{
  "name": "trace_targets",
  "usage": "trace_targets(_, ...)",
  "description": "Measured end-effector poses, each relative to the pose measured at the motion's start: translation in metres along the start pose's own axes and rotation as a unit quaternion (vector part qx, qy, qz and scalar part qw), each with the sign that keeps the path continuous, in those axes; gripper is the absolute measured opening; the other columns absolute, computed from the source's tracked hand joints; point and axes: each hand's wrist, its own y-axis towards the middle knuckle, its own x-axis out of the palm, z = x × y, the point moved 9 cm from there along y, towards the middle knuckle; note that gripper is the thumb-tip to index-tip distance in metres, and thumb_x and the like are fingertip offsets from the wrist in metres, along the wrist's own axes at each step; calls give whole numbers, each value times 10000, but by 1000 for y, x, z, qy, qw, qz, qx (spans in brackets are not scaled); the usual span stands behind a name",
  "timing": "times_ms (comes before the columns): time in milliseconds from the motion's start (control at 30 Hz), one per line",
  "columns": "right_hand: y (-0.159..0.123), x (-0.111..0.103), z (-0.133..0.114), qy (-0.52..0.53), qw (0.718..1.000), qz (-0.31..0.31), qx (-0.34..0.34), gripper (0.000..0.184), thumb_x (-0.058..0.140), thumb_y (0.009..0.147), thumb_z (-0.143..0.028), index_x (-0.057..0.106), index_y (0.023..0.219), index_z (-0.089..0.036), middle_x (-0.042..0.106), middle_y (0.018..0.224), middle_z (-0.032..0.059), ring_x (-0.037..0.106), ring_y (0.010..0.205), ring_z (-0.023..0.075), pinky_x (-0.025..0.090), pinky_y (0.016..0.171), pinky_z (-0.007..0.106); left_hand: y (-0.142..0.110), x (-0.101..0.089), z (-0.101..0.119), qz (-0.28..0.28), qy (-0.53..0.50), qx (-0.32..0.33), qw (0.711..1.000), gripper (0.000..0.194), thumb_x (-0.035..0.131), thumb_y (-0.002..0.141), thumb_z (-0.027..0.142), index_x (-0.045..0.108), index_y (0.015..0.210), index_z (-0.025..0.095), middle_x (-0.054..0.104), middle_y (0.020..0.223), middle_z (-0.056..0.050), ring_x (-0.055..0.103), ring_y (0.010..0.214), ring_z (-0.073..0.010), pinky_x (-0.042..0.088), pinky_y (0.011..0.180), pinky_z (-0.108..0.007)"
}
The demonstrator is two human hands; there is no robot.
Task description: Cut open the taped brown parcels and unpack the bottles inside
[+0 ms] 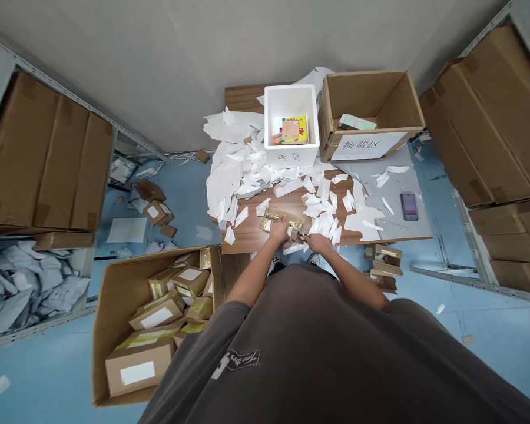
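At the near edge of the wood-grained table (238,245), in front of the white foam box (310,158), the left hand (281,228) gripped a flat brown parcel (295,218) with shiny tape across it, and the right hand (318,242) was closed round the dark handle of what looked like a small cutter (304,237); whether its tip touched the cardboard could not be told. A slip seemed the chief danger: slick tape could suddenly have given way, driving the tip toward the left fingers close by or into whatever lay inside. Between the parcel and the foam box, torn, curling scraps of thin white paper (323,206) littered the wood, and any small piece dropped there might easily have been lost among them. The foam box was smooth, matte and straight-walled, and held a bright yellow packet (302,125). Just to its right, an open corrugated carton (397,97) with stiff, flat sides held a thin pale green box (357,122). Behind the foam box rose a plain grey wall (203,59).
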Motion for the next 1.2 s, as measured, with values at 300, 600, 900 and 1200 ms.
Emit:
trace_targets(300, -6, 7, 54, 130, 989, 62, 39, 719, 302, 1139, -702, 782, 1168, -168, 808, 982, 138, 759, 926, 259, 484, 858, 307, -12, 11, 0, 54, -66, -17, 996, 817, 879, 873, 437, 541, 1587, 226, 519, 1677, -177, 501, 1531, -359, 436, 1215, -457)
trace_targets(600, -2, -9, 40, 159, 982, 95, -44, 469, 330, 1172, -496, 730, 1230, -258, 796, 1184, 70, 721, 1072, 260, 460, 828, 276, 16, 6, -38, 98, -37, -38, 994, 830, 825, 916, 488, 503, 1655, 293, 410, 1768, -105, 190, 1691, -386, 134, 1374, -579)
trace_targets(900, -14, -8, 26, 37, 993, 107, -36, 392, 515, 1132, -482, 620, 1422, -239, 697, 1368, 135, 699, 1154, 280, 468, 882, 311, 15, 23, -37, 142, -40, 8, 989, 666, 549, 1090, 480, 456, 1691, 211, 376, 1782, -138, 207, 1692, -392, 107, 1374, -615)
trace_targets(1200, -12, -22, 1, -37, 991, 116, -58, 338, 519, 1143, -426, 564, 1400, -211, 708, 1353, 159, 682, 1198, 301, 467, 936, 342, 10, 25, -35, 192, -66, -9, 979, 597, 493, 1096, 426, 505, 1659, 226, 473, 1725, -132, 255, 1686, -374, 118, 1374, -644)
